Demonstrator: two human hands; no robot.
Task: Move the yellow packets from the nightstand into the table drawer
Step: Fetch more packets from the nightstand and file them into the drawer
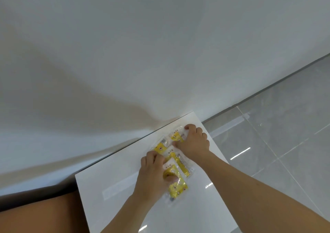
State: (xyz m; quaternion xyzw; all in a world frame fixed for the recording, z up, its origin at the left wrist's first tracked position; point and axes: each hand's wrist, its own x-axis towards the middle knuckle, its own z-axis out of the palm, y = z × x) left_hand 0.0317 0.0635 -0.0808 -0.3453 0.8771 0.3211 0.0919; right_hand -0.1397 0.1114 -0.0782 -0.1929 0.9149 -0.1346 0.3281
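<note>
A: Item one, surface?

B: White glossy nightstand (pixel 110 193), set against a white wall (pixel 160 45). Grey tiled floor (pixel 285 125) to its right.

A: Item two, goods?

B: Yellow packets, four visible, with clear plastic edges, all lying on the nightstand top toward its far right part, overlapping or touching one another. Far packet (pixel 175 136) nearest the wall. Left packet (pixel 160 147) just beside it. Middle packet (pixel 180 161) runs diagonally between the hands. Near packet (pixel 177 186) lies closest to the person, partly over the middle one.

A: Item three, left hand?

B: Left hand (pixel 153 177) sits on the near packet. Thumb (pixel 170 178) is curled across the packet's yellow face, pinching it; the other fingers are bent at the packet's far end. Whether the packet is lifted or flat I cannot tell.

A: Item four, right hand?

B: Right hand (pixel 193 143) is on the far packet. Fingers are curled down over its right edge, thumb pressed at its lower corner, so it grips that packet between thumb and fingers. The heel of the hand covers the top of the middle packet.

A: Anything else?

B: Both bare forearms reach in from the lower right. A bare leg (pixel 35 215) shows at lower left.
</note>
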